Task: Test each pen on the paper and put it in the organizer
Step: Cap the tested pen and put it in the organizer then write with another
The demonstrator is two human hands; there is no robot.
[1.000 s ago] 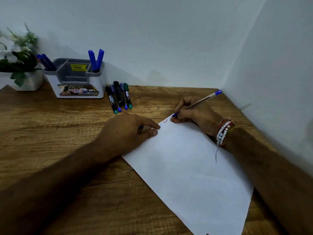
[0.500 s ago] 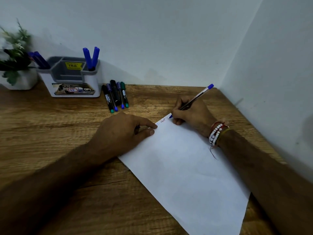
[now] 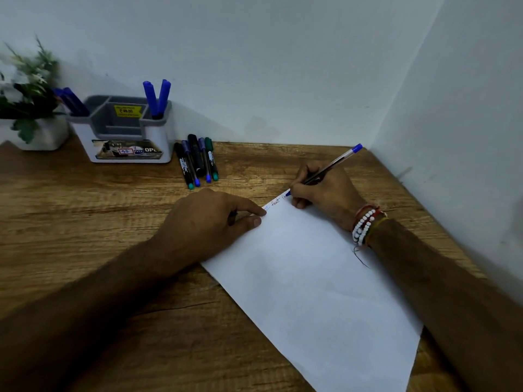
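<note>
A white sheet of paper [image 3: 314, 281] lies slanted on the wooden desk. My right hand [image 3: 325, 190] grips a blue ballpoint pen [image 3: 334, 164], its tip touching the paper's top edge beside small red and blue scribbles. My left hand [image 3: 209, 222] rests on the paper's left corner, fingers curled, with something small and dark partly hidden under them. The grey-and-white organizer [image 3: 127, 131] stands at the back left, with two blue pens [image 3: 157, 99] upright in its right slot and more blue pens [image 3: 72, 101] in its left slot. Several markers [image 3: 196, 161] lie beside it.
A potted plant in a white pot [image 3: 31, 108] stands at the far left by the wall. White walls close the desk at the back and on the right. Bare wooden desk surface [image 3: 85, 210] stretches left of the paper.
My right hand has shifted slightly right along the paper's top edge while writing, leaving a new blue mark. My left hand has stayed on the paper corner.
</note>
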